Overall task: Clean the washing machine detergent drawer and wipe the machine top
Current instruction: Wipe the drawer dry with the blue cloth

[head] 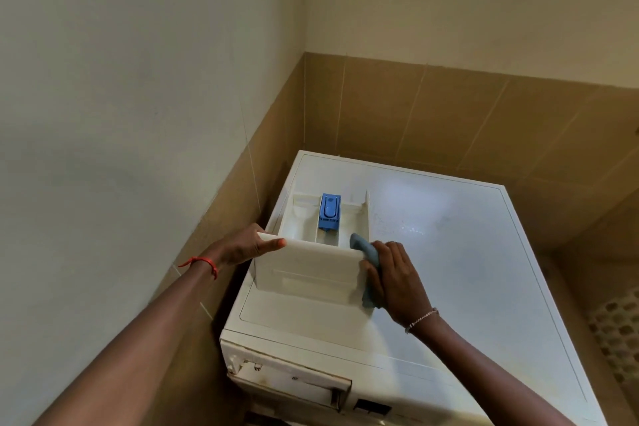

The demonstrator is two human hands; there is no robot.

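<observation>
The white detergent drawer point(311, 266) lies out of the machine on the washing machine top point(449, 252), near its left side. A blue insert point(329, 212) stands in the drawer's middle compartment. My left hand point(242, 247) grips the left end of the drawer's front panel, thumb on its upper edge. My right hand point(394, 277) holds a blue cloth point(366, 252) bunched against the panel's right end. Part of the cloth hangs below my fingers.
The empty drawer slot point(294, 380) gapes in the machine's front at bottom centre. The machine stands in a corner: a cream wall point(121, 114) with tan tiles on the left, and tan tiled wall point(449, 114) behind. Patterned floor point(619, 339) shows at right.
</observation>
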